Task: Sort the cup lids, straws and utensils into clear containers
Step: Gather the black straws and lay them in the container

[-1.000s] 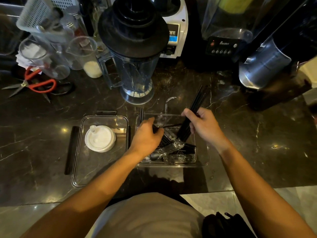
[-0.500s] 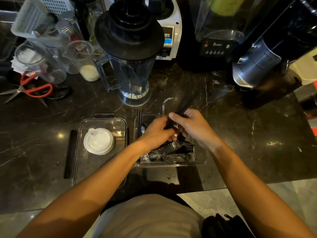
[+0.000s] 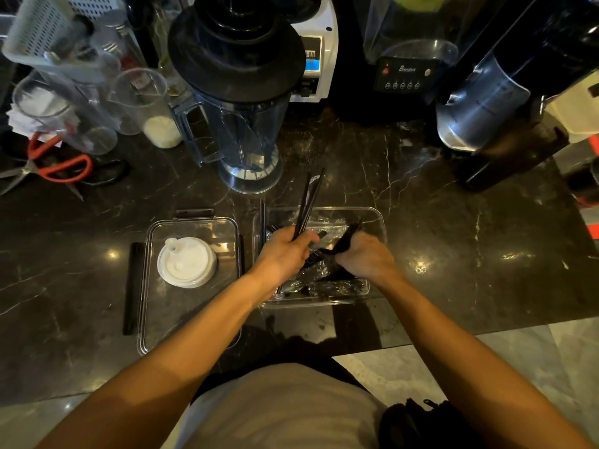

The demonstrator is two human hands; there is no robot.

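Observation:
Two clear containers sit on the dark marble counter. The left container (image 3: pixel 152 306) holds a stack of white cup lids (image 3: pixel 186 262). The right container (image 3: pixel 377 218) holds black utensils in clear wrappers (image 3: pixel 327 285). My left hand (image 3: pixel 285 254) grips a bunch of black straws (image 3: pixel 308 202) that point up and away over the right container. My right hand (image 3: pixel 363 257) grips a bundle of black utensils (image 3: pixel 345 239) inside the same container.
A blender jug (image 3: pixel 240 124) stands just behind the containers. Red-handled scissors (image 3: pixel 58 166), clear cups (image 3: pixel 142 102) and a basket are at the back left. Blender bases and a steel jug (image 3: pixel 476 105) line the back right. A black strip (image 3: pixel 131 286) lies left of the lid container.
The black straws passed from my right hand to my left hand. My right hand then dropped into the right container and took hold of black utensils.

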